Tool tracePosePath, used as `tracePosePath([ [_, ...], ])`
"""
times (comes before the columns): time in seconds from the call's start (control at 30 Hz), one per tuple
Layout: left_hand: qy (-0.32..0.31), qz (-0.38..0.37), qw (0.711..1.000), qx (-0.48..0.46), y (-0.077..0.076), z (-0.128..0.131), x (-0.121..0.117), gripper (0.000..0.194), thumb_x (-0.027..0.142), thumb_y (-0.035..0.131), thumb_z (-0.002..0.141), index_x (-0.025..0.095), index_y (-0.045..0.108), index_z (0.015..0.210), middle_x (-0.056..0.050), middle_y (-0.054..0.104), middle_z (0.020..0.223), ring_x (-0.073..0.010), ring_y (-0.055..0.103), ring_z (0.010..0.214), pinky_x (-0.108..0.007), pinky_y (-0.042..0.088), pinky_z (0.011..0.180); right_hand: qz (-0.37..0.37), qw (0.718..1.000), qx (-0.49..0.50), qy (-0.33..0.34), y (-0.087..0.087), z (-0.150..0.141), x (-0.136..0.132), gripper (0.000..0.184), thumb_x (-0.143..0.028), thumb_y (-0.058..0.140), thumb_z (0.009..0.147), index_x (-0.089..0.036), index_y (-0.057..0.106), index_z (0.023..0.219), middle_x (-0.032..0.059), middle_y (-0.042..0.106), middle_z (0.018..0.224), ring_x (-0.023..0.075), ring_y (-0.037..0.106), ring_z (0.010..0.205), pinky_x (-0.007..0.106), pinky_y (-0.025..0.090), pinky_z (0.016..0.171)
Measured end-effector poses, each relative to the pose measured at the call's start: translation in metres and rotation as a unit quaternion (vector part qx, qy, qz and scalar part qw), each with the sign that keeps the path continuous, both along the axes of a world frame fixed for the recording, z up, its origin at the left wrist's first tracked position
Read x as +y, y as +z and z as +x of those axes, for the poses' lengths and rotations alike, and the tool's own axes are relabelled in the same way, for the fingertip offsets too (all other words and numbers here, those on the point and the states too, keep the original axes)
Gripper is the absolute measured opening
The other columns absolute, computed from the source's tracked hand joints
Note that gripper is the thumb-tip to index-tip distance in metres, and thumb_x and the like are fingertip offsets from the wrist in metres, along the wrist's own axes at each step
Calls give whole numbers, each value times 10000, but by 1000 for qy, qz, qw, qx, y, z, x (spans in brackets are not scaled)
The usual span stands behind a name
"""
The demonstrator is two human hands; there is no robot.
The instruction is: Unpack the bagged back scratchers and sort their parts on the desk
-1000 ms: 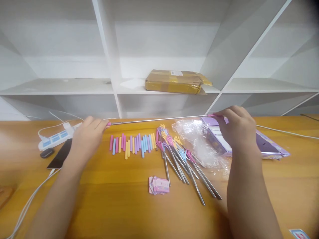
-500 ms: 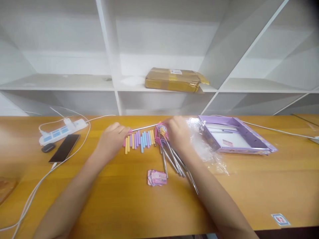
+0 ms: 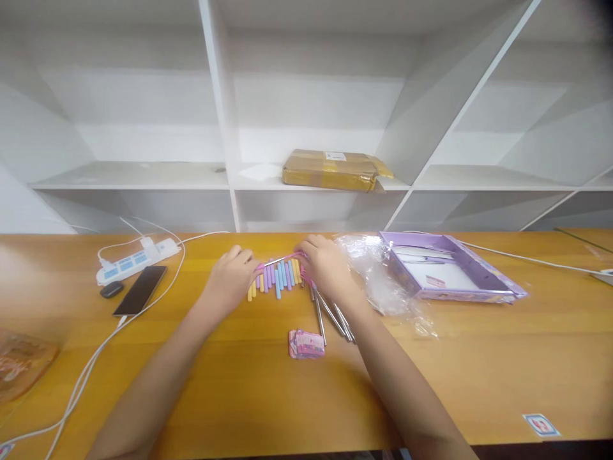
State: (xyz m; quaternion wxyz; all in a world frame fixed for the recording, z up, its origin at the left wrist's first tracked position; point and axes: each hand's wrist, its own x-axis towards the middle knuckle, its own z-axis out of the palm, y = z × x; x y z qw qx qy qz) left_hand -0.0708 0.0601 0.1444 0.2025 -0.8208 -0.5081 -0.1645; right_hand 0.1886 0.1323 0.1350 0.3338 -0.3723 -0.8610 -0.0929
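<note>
My left hand (image 3: pixel 233 275) is closed on the left end of a thin metal rod (image 3: pixel 274 261), where a bit of pink shows at the fingertips. Closed around the rod's other end, my right hand (image 3: pixel 324 265) also has a pink piece at its fingers. Under the rod lies a row of short sticks (image 3: pixel 278 281) in yellow, purple and blue. Several more metal rods (image 3: pixel 329 317) fan out on the table beneath my right wrist, their upper ends hidden. A small stack of pink cards (image 3: pixel 309 344) rests nearer to me.
Crumpled clear plastic wrap (image 3: pixel 383 275) lies right of my hand, against a purple box tray (image 3: pixel 479 295). A phone (image 3: pixel 140 291), a power strip (image 3: pixel 138 260) and white cables are on the left. A taped cardboard parcel (image 3: pixel 330 171) sits on the shelf behind.
My right hand has come left and slightly down, closer to my left hand, so less of the rod shows between them. The view has shifted a little.
</note>
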Motion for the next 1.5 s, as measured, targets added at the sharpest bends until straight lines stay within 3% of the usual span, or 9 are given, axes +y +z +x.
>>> tracePosePath([
  [0.27,-36,23,999,24,9,14,-22,273,301,553,1122,184,717,938,-64,667,891,-214,562,803,-348,384,675,45,993,-15,111,6,6,-1,141,-220,661,1061,-231,726,936,42,725,868,231,589,844,375,398,822],
  [0.4,-18,47,997,51,19,11,-27,266,278,565,1112,185,720,917,-56,643,839,-216,535,762,-353,328,624,40,990,12,134,17,14,-5,58,-283,676,1068,-238,712,1064,61,752,1038,238,612,940,374,417,845],
  [0.57,-25,88,994,59,29,2,-28,313,307,533,1131,187,734,924,-44,615,790,-212,510,746,-359,311,628,53,991,17,124,26,21,-13,156,-273,600,1113,-246,692,991,42,737,977,214,594,889,366,398,809],
  [0.73,-45,110,991,64,26,1,-27,316,315,518,1138,191,740,951,-35,613,781,-206,516,744,-362,344,643,72,992,5,104,30,22,-17,201,-218,556,1123,-256,694,981,30,737,944,206,580,860,371,388,809],
  [1.03,-23,118,991,62,30,-8,-24,294,315,537,1124,211,760,965,-51,665,807,-223,560,764,-375,369,667,119,991,7,68,30,35,1,237,-189,611,1067,-275,681,858,3,709,830,198,566,798,388,434,879],
  [1.17,30,143,989,31,44,-45,-19,233,368,585,1107,265,772,1015,-46,735,883,-249,594,861,-391,378,738,145,988,51,-1,31,74,27,193,-219,675,1020,-295,683,842,-15,710,822,202,588,804,450,430,1076],
  [1.3,74,190,979,16,54,-93,-11,202,428,639,1080,305,790,1026,-21,769,901,-245,593,909,-386,374,780,214,963,107,-123,27,136,54,233,-337,674,1018,-287,658,791,11,668,782,235,598,835,473,447,1076],
  [1.4,92,231,969,2,57,-124,-5,210,467,684,1048,312,805,973,-12,762,842,-232,577,899,-364,376,778,256,930,147,-220,21,187,72,374,-493,683,989,-281,589,696,47,624,731,273,587,840,498,450,1025],
  [1.5,103,260,960,-31,61,-144,-3,270,493,675,1042,302,811,907,-23,739,786,-232,567,896,-358,399,791,326,865,219,-314,13,230,87,505,-583,764,883,-285,475,596,71,563,649,327,557,830,551,427,940],
])
